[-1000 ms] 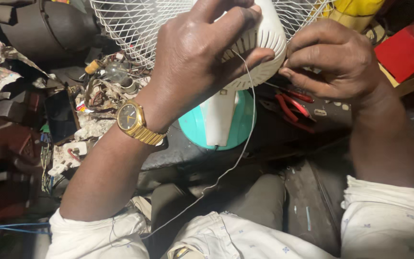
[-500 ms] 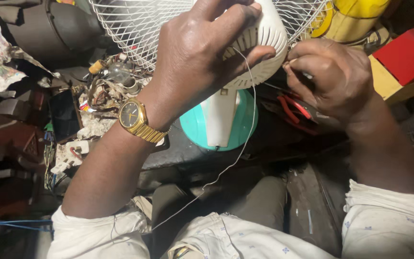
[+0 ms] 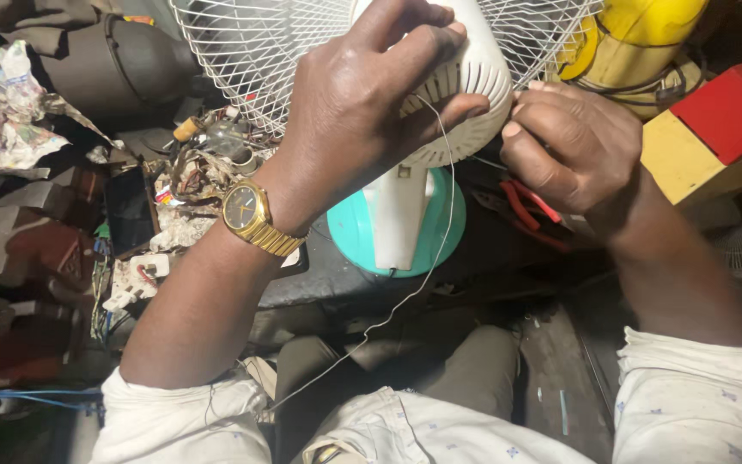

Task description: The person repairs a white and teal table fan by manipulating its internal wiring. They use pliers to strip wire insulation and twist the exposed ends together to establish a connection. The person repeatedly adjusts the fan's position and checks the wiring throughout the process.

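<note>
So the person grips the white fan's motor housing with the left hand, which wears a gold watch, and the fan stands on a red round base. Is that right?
Not quite. The head view shows the fan standing on a teal-green round base, not a red one. The rest holds: the left hand, with a gold watch on its wrist, grips the white motor housing.

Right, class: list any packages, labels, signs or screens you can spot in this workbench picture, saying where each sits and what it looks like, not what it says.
Wristwatch dial: on the left hand's wrist, round dark face, gold case and band.
Crumpled wrapper: far left on the bench, creased silvery paper or foil.
Red and yellow box: far right, behind the right hand, blocky, plain faces.
No signs or lit screens show.
</note>
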